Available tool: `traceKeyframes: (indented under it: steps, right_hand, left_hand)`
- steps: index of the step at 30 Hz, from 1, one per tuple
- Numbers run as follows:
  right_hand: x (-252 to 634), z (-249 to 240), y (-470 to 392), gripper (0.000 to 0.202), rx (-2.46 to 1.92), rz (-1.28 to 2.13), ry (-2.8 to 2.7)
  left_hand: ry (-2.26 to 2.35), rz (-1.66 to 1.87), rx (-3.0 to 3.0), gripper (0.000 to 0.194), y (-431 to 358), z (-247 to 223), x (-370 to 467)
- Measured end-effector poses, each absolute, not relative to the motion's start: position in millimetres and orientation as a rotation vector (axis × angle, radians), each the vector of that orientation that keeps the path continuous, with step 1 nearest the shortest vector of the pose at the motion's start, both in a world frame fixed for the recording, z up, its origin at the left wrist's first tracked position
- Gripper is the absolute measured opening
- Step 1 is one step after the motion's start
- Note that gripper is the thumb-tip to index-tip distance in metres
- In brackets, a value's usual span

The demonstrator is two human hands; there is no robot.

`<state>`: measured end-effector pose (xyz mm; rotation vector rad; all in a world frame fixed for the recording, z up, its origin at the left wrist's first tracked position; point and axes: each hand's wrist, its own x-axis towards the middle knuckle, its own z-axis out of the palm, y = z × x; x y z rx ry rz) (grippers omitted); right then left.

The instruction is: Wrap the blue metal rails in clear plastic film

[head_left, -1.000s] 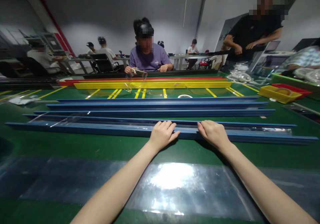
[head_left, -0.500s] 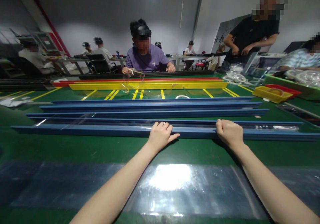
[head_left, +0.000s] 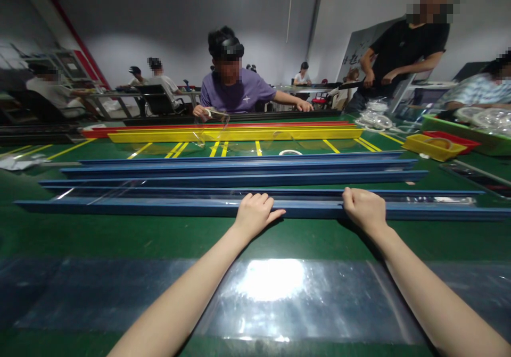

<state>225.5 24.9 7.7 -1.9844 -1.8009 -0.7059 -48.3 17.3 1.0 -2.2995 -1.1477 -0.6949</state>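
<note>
Long blue channel (head_left: 315,210) lying flat under both hands (head_left: 254,216).

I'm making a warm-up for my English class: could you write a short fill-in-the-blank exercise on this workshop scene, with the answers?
The left hand and right hand are at the nearest long strip, which is coloured ____.
The clear sheet lies on a tabletop coloured ____.
Just behind the yellow strip lies another long strip, coloured ____.
The person across the table wears a shirt coloured ____.
Missing words: blue; green; red; purple.
</note>
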Motion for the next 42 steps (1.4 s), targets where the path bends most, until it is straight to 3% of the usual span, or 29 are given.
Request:
traceKeyframes:
  steps: [17, 30, 42]
  right_hand:
    - [227.2, 7.7, 25.1, 0.043, -1.956, -0.722, -1.815]
    - [172.8, 16.3, 14.2, 0.037, -1.400, -0.779, -2.078]
    - [168.0, 11.0, 19.2, 0.035, -1.432, -0.725, -2.108]
  left_hand:
    - [-1.200, -0.699, -2.294, 0.044, 16.1, 1.8, -46.4]
    - [-1.268, -0.752, -2.304, 0.042, 13.6, 6.3, -45.7]
    - [-1.251, -0.762, -2.273, 0.043, 14.4, 4.2, -45.8]
